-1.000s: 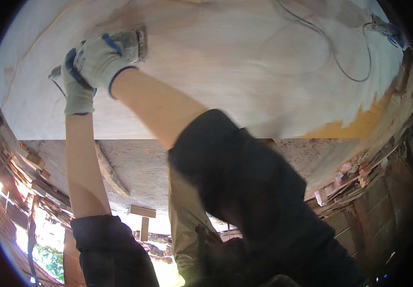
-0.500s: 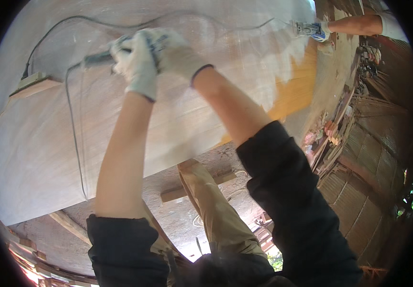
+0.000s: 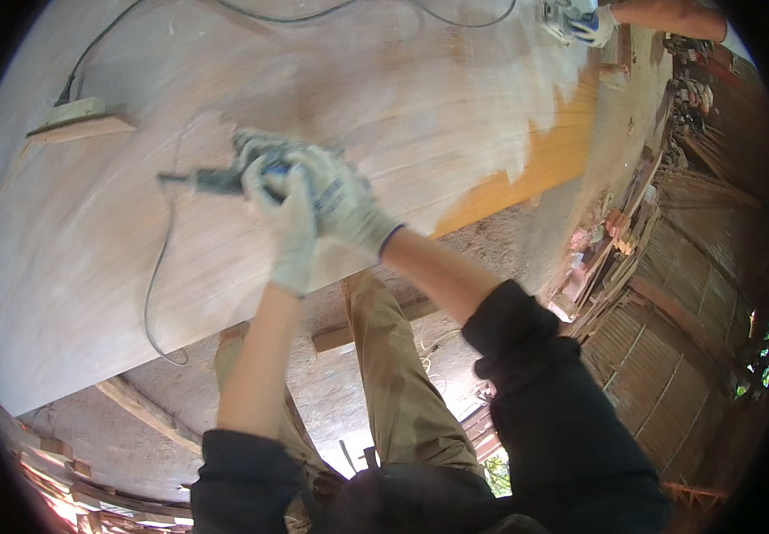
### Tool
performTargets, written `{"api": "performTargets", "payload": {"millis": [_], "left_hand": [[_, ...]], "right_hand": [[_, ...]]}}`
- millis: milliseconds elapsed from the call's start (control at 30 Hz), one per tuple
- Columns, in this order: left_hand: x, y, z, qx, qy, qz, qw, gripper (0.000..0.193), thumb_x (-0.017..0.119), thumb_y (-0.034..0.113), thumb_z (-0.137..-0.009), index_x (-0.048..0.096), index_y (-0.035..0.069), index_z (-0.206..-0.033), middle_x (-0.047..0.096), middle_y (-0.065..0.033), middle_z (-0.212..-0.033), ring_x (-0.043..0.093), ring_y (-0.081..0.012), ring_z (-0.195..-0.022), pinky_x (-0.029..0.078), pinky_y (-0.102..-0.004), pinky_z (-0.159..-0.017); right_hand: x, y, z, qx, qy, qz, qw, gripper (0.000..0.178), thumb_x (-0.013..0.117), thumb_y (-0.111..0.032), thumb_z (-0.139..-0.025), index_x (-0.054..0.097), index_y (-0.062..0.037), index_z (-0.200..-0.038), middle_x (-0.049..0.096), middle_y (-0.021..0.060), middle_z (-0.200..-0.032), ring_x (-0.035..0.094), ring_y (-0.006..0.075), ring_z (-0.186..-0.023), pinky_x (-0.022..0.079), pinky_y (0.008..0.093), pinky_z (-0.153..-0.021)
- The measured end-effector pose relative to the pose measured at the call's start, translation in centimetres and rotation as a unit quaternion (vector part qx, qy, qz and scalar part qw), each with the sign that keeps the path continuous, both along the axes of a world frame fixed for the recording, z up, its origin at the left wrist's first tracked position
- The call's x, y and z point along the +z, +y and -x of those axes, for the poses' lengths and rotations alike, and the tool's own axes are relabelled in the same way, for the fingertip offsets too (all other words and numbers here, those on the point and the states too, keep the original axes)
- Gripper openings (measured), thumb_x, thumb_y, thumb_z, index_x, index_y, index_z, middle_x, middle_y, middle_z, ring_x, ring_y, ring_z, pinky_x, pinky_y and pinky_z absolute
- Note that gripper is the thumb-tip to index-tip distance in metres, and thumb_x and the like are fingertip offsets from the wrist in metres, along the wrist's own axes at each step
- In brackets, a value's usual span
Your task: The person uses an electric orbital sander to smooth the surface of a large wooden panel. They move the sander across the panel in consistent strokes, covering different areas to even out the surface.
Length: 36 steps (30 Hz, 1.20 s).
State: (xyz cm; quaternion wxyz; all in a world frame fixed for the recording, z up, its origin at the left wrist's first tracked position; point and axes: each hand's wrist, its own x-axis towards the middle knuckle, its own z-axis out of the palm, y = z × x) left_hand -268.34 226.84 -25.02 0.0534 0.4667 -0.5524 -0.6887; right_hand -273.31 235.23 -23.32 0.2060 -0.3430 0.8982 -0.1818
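Observation:
A corded power sander (image 3: 217,182) rests on a broad wooden panel (image 3: 420,125), its body partly hidden under my gloves. My left hand (image 3: 288,218), in a white work glove, is closed around the near side of the tool. Just to its right, my right hand (image 3: 341,198), gloved the same way, presses closed over the tool's other end. The sander's dark cord (image 3: 148,298) trails left and loops down past the panel's near edge. Pale dust coats most of the panel, while an orange-brown patch (image 3: 545,160) shows at its right end.
At the far right, another person's gloved hand (image 3: 594,27) holds a similar power tool (image 3: 559,20) on the panel. A power strip (image 3: 77,110) on a small board sits at the left, with a cable running from it. Wood scraps (image 3: 620,236) lie along the right. My legs stand beside the near edge.
Both my hands have moved the sander toward me and slightly right across the panel. Its cord has shifted along. The other person's hand and tool now appear higher in the view.

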Motion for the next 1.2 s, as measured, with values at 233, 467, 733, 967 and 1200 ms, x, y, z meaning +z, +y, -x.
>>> {"api": "performTargets", "payload": {"millis": [233, 467, 733, 967, 1200], "left_hand": [[-1.7, -17.2, -15.1, 0.106, -0.052, -0.120, 0.986, 0.038, 0.057, 0.027, -0.101, 0.051, 0.010, -0.135, 0.058, -0.0068, -0.129, 0.056, -0.0202, -0.119, 0.047, -0.0365, -0.104], [3.3, -28.3, -18.8, -0.034, -0.196, -0.334, 0.921, 0.054, 0.046, 0.047, -0.102, 0.048, 0.013, -0.144, 0.053, -0.0076, -0.145, 0.054, -0.0264, -0.130, 0.047, -0.0441, -0.107], [3.9, -6.3, -9.5, -0.174, -0.122, -0.445, 0.870, 0.064, 0.042, 0.056, -0.102, 0.040, 0.013, -0.150, 0.047, -0.0092, -0.150, 0.047, -0.0284, -0.136, 0.037, -0.0495, -0.114], [1.5, 21.5, 0.8, -0.227, -0.061, -0.404, 0.884, 0.050, 0.052, 0.048, -0.101, 0.051, 0.012, -0.135, 0.055, -0.0097, -0.136, 0.055, -0.0261, -0.125, 0.049, -0.0501, -0.105], [5.5, 40.1, 9.4, -0.288, -0.200, -0.184, 0.918, 0.080, 0.057, 0.043, -0.092, 0.015, 0.011, -0.150, 0.039, -0.0370, -0.136, 0.053, -0.0441, -0.121, 0.044, -0.0496, -0.104]], "right_hand": [[-0.4, -16.0, -11.2, 0.138, -0.046, -0.002, 0.989, 0.034, 0.062, -0.027, -0.086, 0.067, -0.0099, -0.115, 0.059, 0.0104, -0.116, 0.052, 0.0327, -0.114, 0.041, 0.0461, -0.095], [-0.2, -23.9, -15.7, 0.173, -0.048, 0.026, 0.983, 0.032, 0.062, -0.028, -0.087, 0.073, -0.0075, -0.109, 0.069, 0.0138, -0.107, 0.063, 0.0345, -0.100, 0.047, 0.0512, -0.080], [0.5, 1.2, -8.4, 0.079, 0.088, 0.102, 0.988, 0.020, 0.065, -0.023, -0.084, 0.076, -0.0147, -0.098, 0.068, 0.0089, -0.112, 0.061, 0.0282, -0.105, 0.047, 0.0411, -0.087], [3.2, 27.2, 1.1, 0.054, -0.009, -0.057, 0.997, 0.048, 0.075, -0.038, -0.078, 0.069, -0.0126, -0.119, 0.060, 0.0081, -0.128, 0.054, 0.0258, -0.121, 0.041, 0.0405, -0.106], [2.1, 43.1, 4.5, -0.075, 0.004, -0.307, 0.949, 0.065, 0.070, -0.044, -0.085, 0.049, -0.0152, -0.139, 0.047, 0.0033, -0.142, 0.043, 0.0251, -0.133, 0.035, 0.0467, -0.112]]}}
